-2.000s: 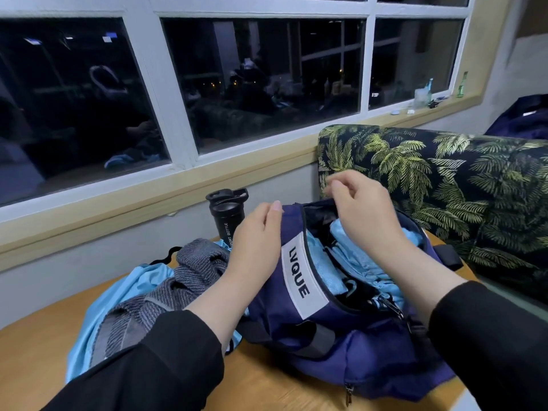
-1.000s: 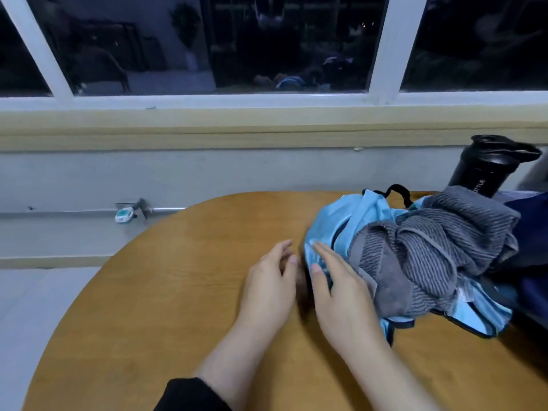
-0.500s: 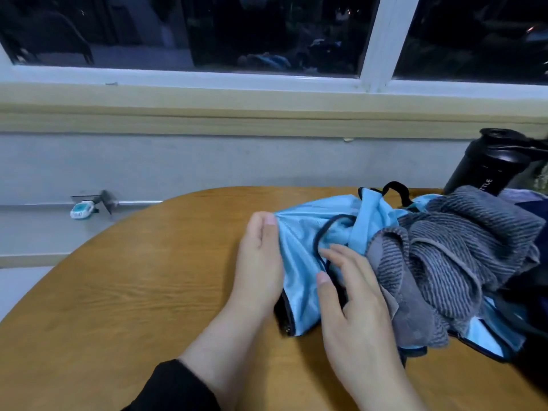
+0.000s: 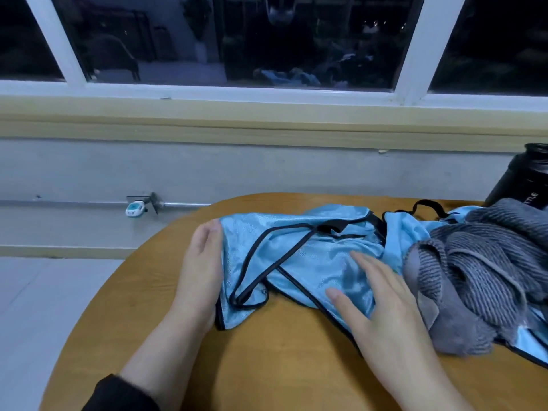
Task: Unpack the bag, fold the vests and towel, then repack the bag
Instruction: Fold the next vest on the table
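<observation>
A light blue vest (image 4: 299, 256) with black trim lies crumpled on the round wooden table (image 4: 267, 366). My left hand (image 4: 203, 268) grips its left edge, with the fingertips tucked under the cloth. My right hand (image 4: 382, 304) lies flat on the vest's right part, fingers straight. A grey striped towel (image 4: 480, 277) is heaped to the right, partly over more blue vest fabric (image 4: 409, 226). The bag is out of view.
A black bottle (image 4: 525, 182) stands at the table's far right, against the wall under the window sill (image 4: 267, 123). A small white device (image 4: 135, 209) hangs on a wall rail. Pale floor (image 4: 44, 307) lies left of the table edge.
Two seconds ago both hands were at the open blue bag. They moved left to the vest, and since half a second ago the vest has been drawn out wider and flatter.
</observation>
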`<state>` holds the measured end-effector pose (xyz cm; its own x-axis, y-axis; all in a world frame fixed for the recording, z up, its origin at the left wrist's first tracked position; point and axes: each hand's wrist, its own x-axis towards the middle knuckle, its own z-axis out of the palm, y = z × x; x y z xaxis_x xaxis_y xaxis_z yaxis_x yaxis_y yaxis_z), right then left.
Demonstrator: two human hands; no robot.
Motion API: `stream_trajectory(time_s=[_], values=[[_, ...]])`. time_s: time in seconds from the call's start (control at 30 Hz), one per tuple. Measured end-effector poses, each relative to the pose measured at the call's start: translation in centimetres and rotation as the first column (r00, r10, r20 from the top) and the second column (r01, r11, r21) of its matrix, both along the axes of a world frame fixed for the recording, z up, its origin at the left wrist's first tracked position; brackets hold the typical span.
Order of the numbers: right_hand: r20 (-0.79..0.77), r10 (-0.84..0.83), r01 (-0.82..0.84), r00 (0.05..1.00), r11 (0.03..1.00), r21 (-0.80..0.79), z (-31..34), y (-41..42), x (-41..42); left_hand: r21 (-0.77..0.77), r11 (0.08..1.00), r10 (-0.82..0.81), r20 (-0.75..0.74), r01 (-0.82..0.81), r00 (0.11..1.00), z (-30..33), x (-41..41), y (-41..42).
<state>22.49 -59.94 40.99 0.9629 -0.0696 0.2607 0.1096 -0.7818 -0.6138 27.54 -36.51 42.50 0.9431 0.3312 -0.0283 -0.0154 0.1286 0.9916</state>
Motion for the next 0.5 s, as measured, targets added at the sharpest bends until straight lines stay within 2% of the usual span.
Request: stream_trajectory(time_s=[0.07,0.17,0.2,0.23,0.3,0.37,0.43,0.5], values=[[0.009,0.106,-0.105,0.994,0.992,-0.063,0.2,1.7,-0.2,0.002,0.994,-0.109,-0.028,0.109,0.994,0.1,-0.4,0.3],[-0.123,0.191,-0.213,0.974,0.957,-0.198,-0.1,4.4,-0.2,0.083,0.953,-0.288,-0.049,0.291,0.956,0.5,-1.0,0.1],[-0.14,0.184,-0.213,0.973,0.949,-0.233,-0.2,5.0,-0.1,0.053,0.946,-0.317,-0.041,0.319,0.947,0.8,-1.3,-0.1],[-0.126,0.181,-0.207,0.975,0.946,-0.248,-0.2,5.6,0.0,-0.045,0.947,-0.32,-0.023,0.319,0.947,1.0,-1.5,-0.1],[-0.125,0.209,-0.23,0.97,0.955,-0.187,0.2,6.5,0.0,-0.293,0.931,-0.215,0.05,0.22,0.975,1.4,-1.5,0.2],[-0.125,0.282,-0.291,0.951,0.955,-0.062,0.4,7.3,-0.1,-0.44,0.898,0.011,0.053,0.013,0.999,1.2,-0.8,1.3],[-0.058,0.315,-0.315,0.947,0.949,0.019,0.5,8.0,0.0,-0.356,0.929,0.109,0.01,-0.098,0.994,0.3,0.2,2.2],[0.02,0.27,-0.27,0.963,0.962,0.024,0.0,8.4,0.5,-0.118,0.991,0.058,0.011,-0.056,0.998,-0.5,0.8,2.0]])
